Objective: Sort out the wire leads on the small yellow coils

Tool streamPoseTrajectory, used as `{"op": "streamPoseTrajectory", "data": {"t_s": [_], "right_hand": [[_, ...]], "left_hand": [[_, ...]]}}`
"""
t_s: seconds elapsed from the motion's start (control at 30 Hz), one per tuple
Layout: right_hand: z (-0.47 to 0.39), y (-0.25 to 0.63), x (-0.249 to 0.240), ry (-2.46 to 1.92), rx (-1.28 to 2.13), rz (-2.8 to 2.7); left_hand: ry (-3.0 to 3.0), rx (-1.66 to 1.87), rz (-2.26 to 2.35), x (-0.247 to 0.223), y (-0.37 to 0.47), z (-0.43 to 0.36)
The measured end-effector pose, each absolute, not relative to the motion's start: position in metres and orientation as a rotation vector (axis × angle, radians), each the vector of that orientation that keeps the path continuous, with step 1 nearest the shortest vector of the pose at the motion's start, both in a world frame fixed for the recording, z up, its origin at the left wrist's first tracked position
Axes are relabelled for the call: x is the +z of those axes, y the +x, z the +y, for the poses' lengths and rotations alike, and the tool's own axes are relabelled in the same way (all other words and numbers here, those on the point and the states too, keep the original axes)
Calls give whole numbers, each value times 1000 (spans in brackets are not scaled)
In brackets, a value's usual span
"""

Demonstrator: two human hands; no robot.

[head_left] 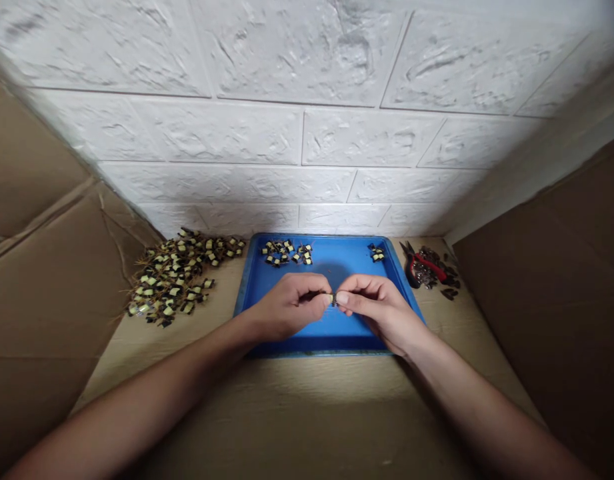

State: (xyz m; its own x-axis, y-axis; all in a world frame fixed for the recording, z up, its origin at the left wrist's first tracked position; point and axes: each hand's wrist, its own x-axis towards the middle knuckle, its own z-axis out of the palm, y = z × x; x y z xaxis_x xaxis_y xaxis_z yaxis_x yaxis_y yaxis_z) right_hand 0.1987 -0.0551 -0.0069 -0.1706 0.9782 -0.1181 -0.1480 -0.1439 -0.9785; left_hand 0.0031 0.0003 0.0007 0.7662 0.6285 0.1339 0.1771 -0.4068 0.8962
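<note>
Over the blue tray (pixel 317 351), my two hands meet at a small yellow-and-black wound coil (pixel 332 299). My left hand (pixel 294 305) pinches it between thumb and forefinger from the left. From the right, my right hand (pixel 379 308) closes thumb and fingertips at its other end; whether those fingers also hold a separate small part is hidden. Inside the tray, several similar coils (pixel 287 252) with thin wire leads lie at the back left. A smaller group of coils (pixel 376 253) sits at the back right.
Left of the tray spreads a large heap of coils (pixel 174 277). To the right, red-handled pliers (pixel 427 262) rest on a pile of small dark pieces (pixel 429 275). Cardboard panels (pixel 41 280) flank the wooden table (pixel 307 420), and a white brick-patterned wall (pixel 251 133) stands behind.
</note>
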Motion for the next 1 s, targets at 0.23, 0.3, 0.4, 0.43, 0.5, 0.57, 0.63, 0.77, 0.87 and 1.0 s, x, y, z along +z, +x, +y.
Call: {"op": "streamPoseTrajectory", "data": {"t_s": [0.23,0.3,0.4,0.43,0.5,0.57,0.63,0.77,0.87,1.0], "right_hand": [[-57,198,-5,-1094,1425,-1216],[-59,199,-3,-1059,1339,-1301],[-62,197,-1,-1011,1075,-1540],[-63,196,-1,-1014,974,-1613],[-64,194,-2,-1038,811,-1678],[-64,192,-4,-1063,716,-1673],[-65,191,-6,-1077,648,-1635],[-67,189,-7,-1103,498,-1543],[-68,188,-8,-1126,397,-1522],[-70,188,-10,-1135,331,-1549]], "left_hand": [[1880,569,635,-1,4,0],[1836,586,670,-1,5,-2],[1775,589,669,0,6,-3],[1763,587,659,1,5,-3],[1742,594,636,1,3,-2],[1694,620,618,-2,2,-1],[1600,652,605,-5,0,0],[1517,688,595,-9,2,0],[1660,693,610,-6,4,-1],[1822,690,552,0,7,-1]]}}
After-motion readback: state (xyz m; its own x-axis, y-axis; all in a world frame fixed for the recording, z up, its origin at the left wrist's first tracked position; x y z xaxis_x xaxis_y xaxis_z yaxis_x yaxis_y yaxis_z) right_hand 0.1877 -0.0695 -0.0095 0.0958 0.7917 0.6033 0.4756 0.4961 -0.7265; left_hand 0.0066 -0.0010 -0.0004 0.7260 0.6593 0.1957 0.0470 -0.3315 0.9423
